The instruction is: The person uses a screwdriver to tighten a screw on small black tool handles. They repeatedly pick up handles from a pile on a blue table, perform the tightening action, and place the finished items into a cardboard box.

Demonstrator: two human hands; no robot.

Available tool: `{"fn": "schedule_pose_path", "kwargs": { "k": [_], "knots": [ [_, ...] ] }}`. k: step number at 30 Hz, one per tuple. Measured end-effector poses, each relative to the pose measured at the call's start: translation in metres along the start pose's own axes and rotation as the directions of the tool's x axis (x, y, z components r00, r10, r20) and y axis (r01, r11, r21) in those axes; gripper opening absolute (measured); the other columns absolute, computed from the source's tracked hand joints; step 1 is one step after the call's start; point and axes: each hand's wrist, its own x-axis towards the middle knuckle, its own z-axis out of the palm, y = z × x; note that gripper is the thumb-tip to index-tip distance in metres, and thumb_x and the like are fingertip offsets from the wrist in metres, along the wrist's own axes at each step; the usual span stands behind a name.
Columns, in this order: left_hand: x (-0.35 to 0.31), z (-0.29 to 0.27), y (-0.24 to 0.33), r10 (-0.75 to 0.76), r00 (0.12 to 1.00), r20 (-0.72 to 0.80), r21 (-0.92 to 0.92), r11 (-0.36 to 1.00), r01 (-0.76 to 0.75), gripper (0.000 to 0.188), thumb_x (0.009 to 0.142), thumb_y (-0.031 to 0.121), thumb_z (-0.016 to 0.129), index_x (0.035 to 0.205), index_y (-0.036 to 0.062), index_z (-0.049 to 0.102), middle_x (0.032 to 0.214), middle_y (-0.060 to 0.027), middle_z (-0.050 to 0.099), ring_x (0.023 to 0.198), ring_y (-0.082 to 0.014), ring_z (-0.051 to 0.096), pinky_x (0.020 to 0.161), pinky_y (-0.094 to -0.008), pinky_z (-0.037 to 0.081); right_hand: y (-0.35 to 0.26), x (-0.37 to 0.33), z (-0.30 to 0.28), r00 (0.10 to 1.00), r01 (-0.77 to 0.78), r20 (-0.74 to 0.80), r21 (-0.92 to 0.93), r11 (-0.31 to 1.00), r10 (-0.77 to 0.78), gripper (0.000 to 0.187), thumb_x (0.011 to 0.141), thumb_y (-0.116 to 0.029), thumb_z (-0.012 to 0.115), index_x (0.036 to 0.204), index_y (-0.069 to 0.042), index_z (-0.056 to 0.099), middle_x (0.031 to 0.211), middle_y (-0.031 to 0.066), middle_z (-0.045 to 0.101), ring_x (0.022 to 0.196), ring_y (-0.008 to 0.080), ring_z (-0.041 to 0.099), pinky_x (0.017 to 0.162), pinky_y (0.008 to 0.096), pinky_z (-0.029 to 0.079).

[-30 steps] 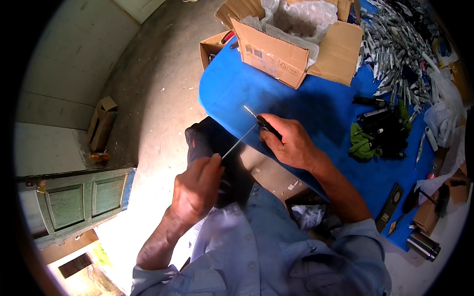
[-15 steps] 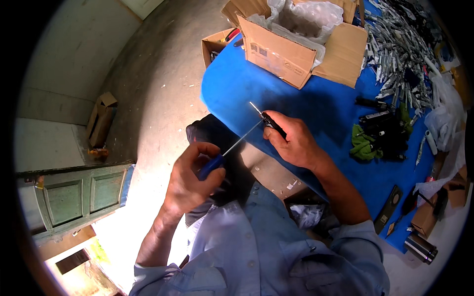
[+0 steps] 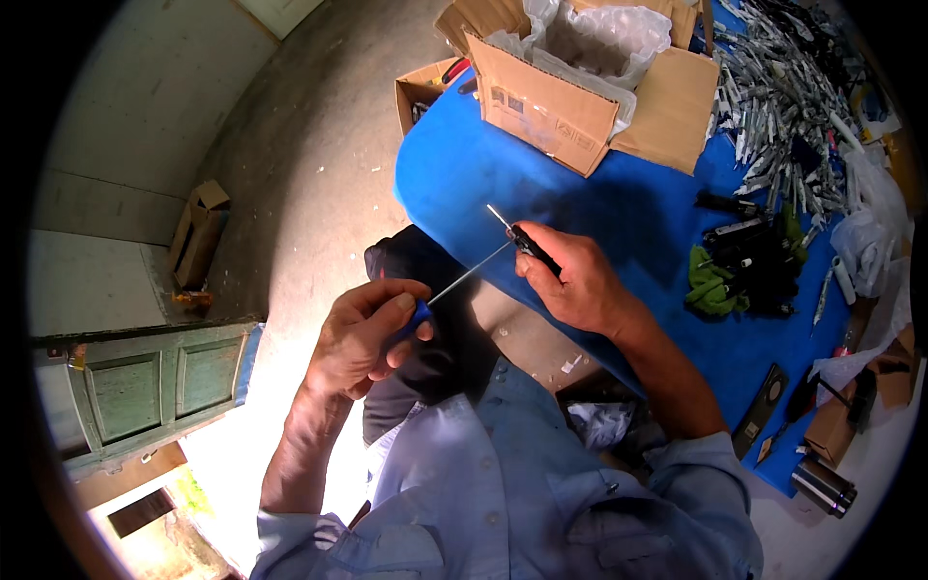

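My left hand (image 3: 362, 333) is closed round the blue handle of a screwdriver (image 3: 471, 274). The screwdriver's thin steel shaft slants up to the right, and its tip meets a small black tool (image 3: 534, 247) with a slim metal point sticking out to the upper left. That black piece is gripped between the thumb and fingers of my right hand (image 3: 576, 282), which covers much of it, so its exact kind does not show. Both hands are in the air at the near left edge of the blue-topped table (image 3: 454, 159).
An open cardboard box (image 3: 546, 106) lined with clear plastic stands at the back. A large heap of slim grey pieces (image 3: 783, 116) covers the far right. Nearer lie black parts on a green cloth (image 3: 713, 282), a flat dark bar (image 3: 761, 411) and a metal cylinder (image 3: 824, 485).
The fingers of my left hand have shifted round the screwdriver handle, the thumb now lying over its top. The screwdriver tip stays at the black tool; my right hand has barely moved.
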Motion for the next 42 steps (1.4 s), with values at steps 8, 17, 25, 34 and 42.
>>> {"fn": "schedule_pose_path", "kwargs": {
  "k": [8,17,25,34,42],
  "knots": [
    [-0.01,0.018,0.008,0.192,0.979,-0.072,0.389,0.909,-0.15,0.03,0.094,0.008,0.071,0.119,-0.0046,0.061,0.094,-0.012,0.07,0.068,-0.011,0.065,0.058,-0.0253,0.052,0.001,0.0,0.005,0.995,-0.049,-0.077,0.101,0.994,0.057,0.023,0.096,-0.004,0.063,0.118,0.004,0.062,0.081,0.0207,0.061,0.067,0.0331,0.06,0.065,0.0399,0.05],
    [-0.018,0.02,-0.017,0.715,0.655,0.245,0.834,0.189,-0.519,0.032,0.086,-0.009,0.072,0.117,-0.0012,0.067,0.105,-0.015,0.07,0.086,-0.0254,0.073,0.073,-0.0323,0.059,-0.003,0.002,0.005,0.994,-0.06,-0.082,0.087,0.994,0.067,0.023,0.096,-0.003,0.063,0.117,0.004,0.063,0.08,0.023,0.061,0.065,0.0369,0.059,0.063,0.0411,0.05],
    [0.0,0.003,-0.007,-0.008,1.0,-0.01,-0.172,0.985,0.006,0.027,0.106,0.014,0.06,0.122,-0.0073,0.064,0.088,-0.0144,0.072,0.058,-0.0115,0.066,0.047,-0.0216,0.053,-0.002,0.001,0.006,0.999,-0.007,-0.049,0.081,0.997,0.011,0.026,0.097,-0.002,0.062,0.121,0.007,0.061,0.081,0.0193,0.062,0.068,0.0307,0.06,0.066,0.0381,0.051],
    [-0.013,0.017,0.0,0.546,0.831,0.103,0.693,0.56,-0.454,0.03,0.086,-0.002,0.075,0.115,-0.0037,0.065,0.102,-0.0154,0.07,0.077,-0.0233,0.071,0.071,-0.0317,0.058,-0.003,0.003,0.004,0.995,-0.084,-0.051,0.111,0.99,0.09,0.021,0.096,-0.004,0.063,0.116,0.005,0.062,0.079,0.0209,0.059,0.064,0.031,0.057,0.063,0.0398,0.049],
    [-0.016,0.017,-0.015,0.674,0.696,0.246,0.786,0.281,-0.55,0.032,0.088,-0.008,0.073,0.119,-0.0006,0.068,0.1,-0.0151,0.071,0.083,-0.0295,0.073,0.068,-0.0348,0.059,-0.001,0.002,0.003,0.997,-0.077,-0.027,0.053,0.996,0.079,0.027,0.097,0.001,0.062,0.123,0.007,0.063,0.084,0.017,0.067,0.073,0.0238,0.065,0.069,0.035,0.054]
  ]
}}
